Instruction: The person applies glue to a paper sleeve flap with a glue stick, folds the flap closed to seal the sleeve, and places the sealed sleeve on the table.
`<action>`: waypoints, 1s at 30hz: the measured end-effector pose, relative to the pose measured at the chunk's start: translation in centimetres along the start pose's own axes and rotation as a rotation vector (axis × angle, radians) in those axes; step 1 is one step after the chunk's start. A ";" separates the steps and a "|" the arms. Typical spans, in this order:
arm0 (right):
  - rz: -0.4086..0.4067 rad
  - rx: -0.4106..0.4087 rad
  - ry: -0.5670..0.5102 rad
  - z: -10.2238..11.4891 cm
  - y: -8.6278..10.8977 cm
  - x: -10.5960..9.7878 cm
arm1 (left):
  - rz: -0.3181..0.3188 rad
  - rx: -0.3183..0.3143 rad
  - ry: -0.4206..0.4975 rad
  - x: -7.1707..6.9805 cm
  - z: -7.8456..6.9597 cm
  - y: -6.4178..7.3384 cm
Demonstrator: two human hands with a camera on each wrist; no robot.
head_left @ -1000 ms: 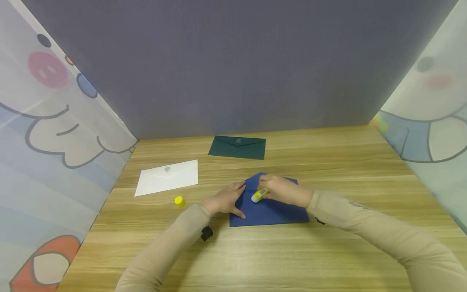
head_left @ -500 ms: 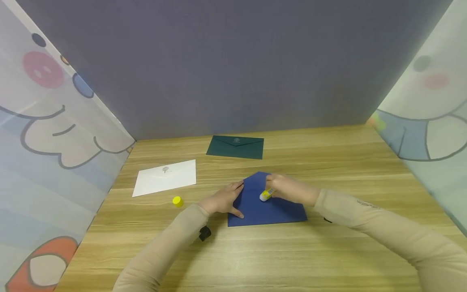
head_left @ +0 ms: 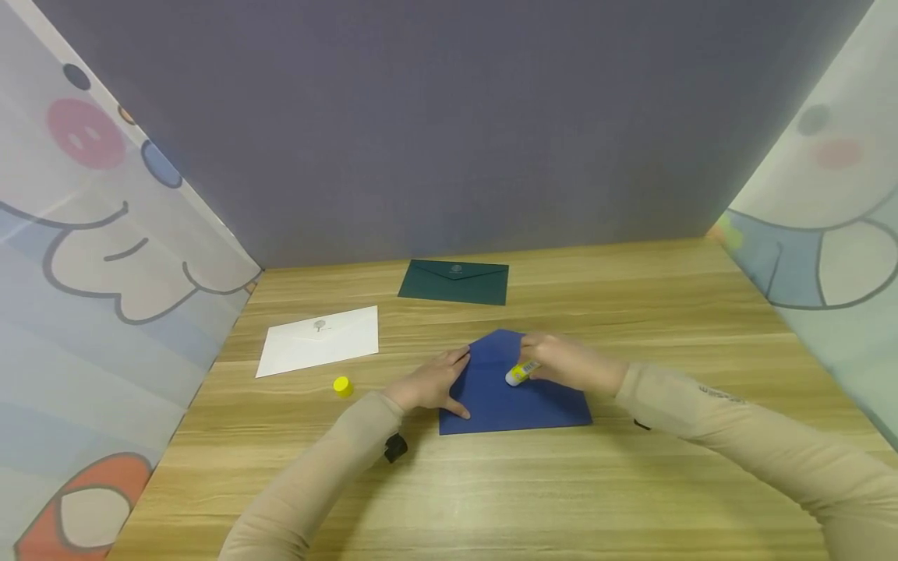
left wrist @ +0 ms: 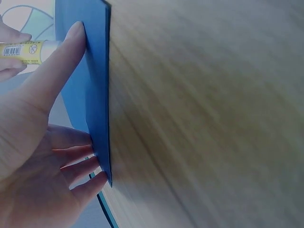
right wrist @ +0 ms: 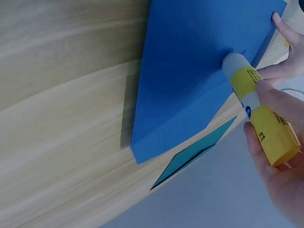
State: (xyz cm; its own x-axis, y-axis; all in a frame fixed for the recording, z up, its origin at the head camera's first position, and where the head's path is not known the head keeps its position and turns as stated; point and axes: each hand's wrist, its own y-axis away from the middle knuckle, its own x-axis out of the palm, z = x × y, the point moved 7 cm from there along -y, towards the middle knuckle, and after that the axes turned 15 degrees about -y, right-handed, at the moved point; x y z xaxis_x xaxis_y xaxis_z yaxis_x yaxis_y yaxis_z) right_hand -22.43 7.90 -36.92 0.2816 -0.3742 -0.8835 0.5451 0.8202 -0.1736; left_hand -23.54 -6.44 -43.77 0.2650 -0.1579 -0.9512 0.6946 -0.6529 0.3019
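- Blue envelope [head_left: 515, 405], flat on counter [head_left: 456, 499], steadied by outspread left hand [head_left: 436, 383].
- Glue stick [right wrist: 250, 97], gripped in right hand [head_left: 570, 363], tip angled down; best drawn lightly, evenly.

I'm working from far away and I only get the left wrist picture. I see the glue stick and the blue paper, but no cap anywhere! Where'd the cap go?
Observer: In the head view, the yellow cap is on the table, a bit nearer the person than the white envelope.
Child: Ooh, has the white envelope got anything on it?
Observer: Yes, a small grey tree-like picture near its far edge.
Child: My picture cuts off the back of the glue stick. What's it like?
Observer: The right wrist view shows a round yellow end, close to the palm of the right hand.
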 end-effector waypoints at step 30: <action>0.006 0.064 -0.067 -0.9 1.6 -0.2 | 0.000 -0.015 -0.032 0.1 -0.2 0.2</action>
State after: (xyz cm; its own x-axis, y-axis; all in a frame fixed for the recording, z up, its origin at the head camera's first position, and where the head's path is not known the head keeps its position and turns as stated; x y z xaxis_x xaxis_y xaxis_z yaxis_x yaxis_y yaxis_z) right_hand -22.30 9.66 -37.35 0.3360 -0.3988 -0.8533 0.5918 0.7942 -0.1382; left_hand -23.29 -6.43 -43.79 0.2436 -0.1815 -0.9527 0.7044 -0.6421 0.3024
